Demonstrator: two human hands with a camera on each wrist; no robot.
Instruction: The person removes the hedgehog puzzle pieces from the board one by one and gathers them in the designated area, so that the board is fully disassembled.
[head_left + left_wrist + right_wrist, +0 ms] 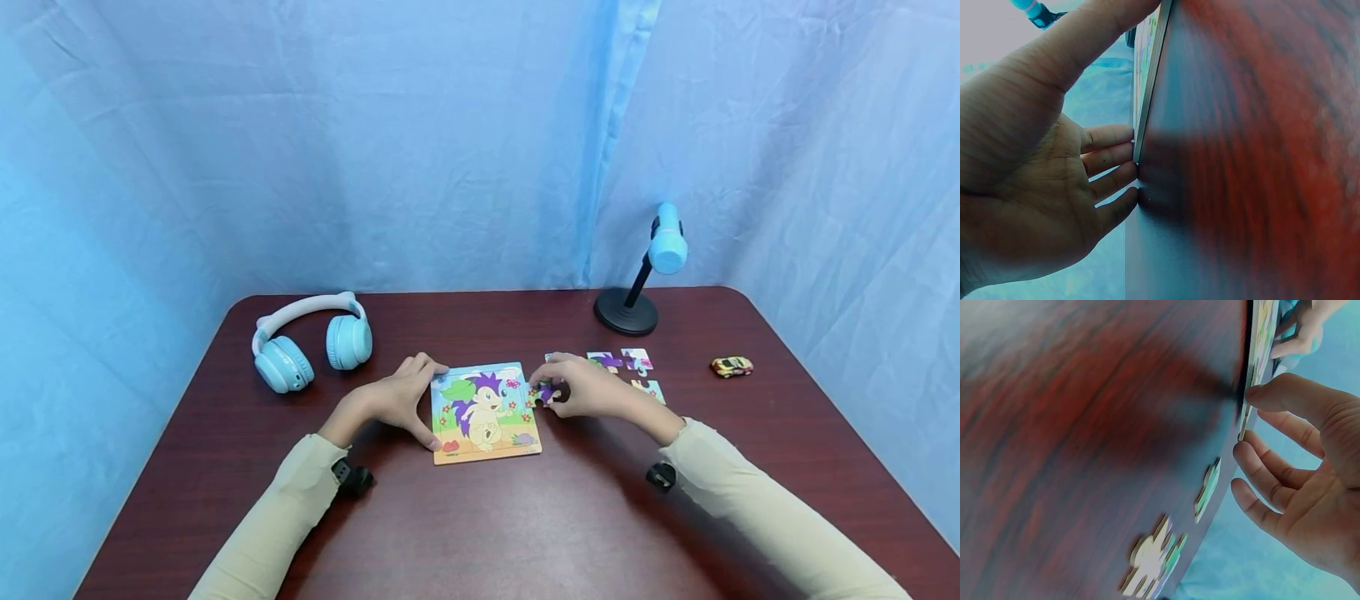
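Observation:
A square jigsaw puzzle (486,414) with a purple-spined hedgehog picture lies flat on the table. My left hand (401,396) spans its left side, fingertips by the upper corner and thumb at the lower one. In the left wrist view the fingers (1110,156) are fairly straight, their tips against the puzzle's edge. At the right edge, my right hand (581,386) pinches a purple and green puzzle piece (545,393) between thumb and fingers. That piece overlaps the board's border in the head view. The right wrist view shows the pinched piece (1245,422) edge-on.
Several loose puzzle pieces (637,360) lie right of and beyond my right hand. Blue headphones (349,342) rest at the back left. A blue microphone (667,250) on a black stand (626,312) is at the back right, with a toy car (731,367) farther right.

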